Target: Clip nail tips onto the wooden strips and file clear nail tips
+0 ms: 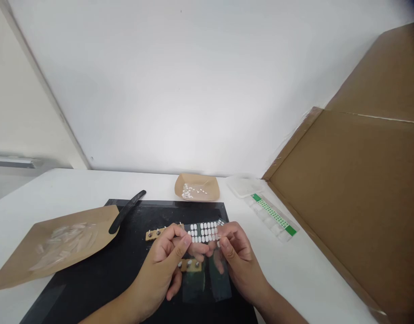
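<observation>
Both hands hold a clear sheet with rows of small white oval stickers above a black mat. My left hand pinches the sheet's left edge between thumb and forefinger. At its right edge my right hand grips it the same way, with some fingers showing through the clear film. Behind my left hand lies a tan strip with small metal pegs. A second tan strip is seen below the stickers, partly hidden by my left hand.
At the left, a brown paper tray holds clear slivers; a black curved file rests on its edge. A small tray with white bits stands at the back. Green-and-white strip and cardboard wall are on the right.
</observation>
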